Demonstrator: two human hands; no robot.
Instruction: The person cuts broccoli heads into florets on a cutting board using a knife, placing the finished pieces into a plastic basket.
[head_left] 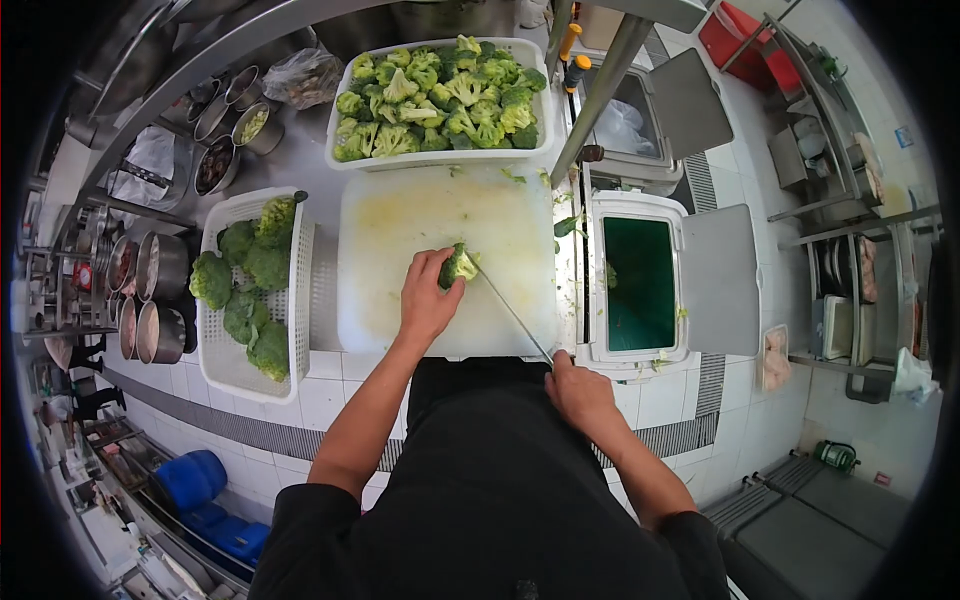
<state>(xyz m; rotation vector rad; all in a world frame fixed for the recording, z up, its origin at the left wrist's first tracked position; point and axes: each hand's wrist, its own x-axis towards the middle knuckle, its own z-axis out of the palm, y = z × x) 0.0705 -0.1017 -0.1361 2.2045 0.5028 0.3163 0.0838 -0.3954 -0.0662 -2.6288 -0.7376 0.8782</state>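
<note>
On the white cutting board (400,220), my left hand (430,295) is closed around a small piece of broccoli (459,266), fingertips on its left side. My right hand (582,392) grips the handle of a knife (512,312) near the board's front right corner. The long thin blade slants up and to the left, its tip right at the broccoli's cut side. Behind the board, a white basket (440,160) is heaped with cut broccoli florets (440,95). Whole broccoli heads (268,262) lie in another white basket (300,300) to the left.
Right of the board stands an open white bin (640,355) with a dark green inside, its grey lid (722,280) swung outward. Metal pots (160,335) and bowls crowd the far left. A steel post (600,95) rises behind the board's right corner.
</note>
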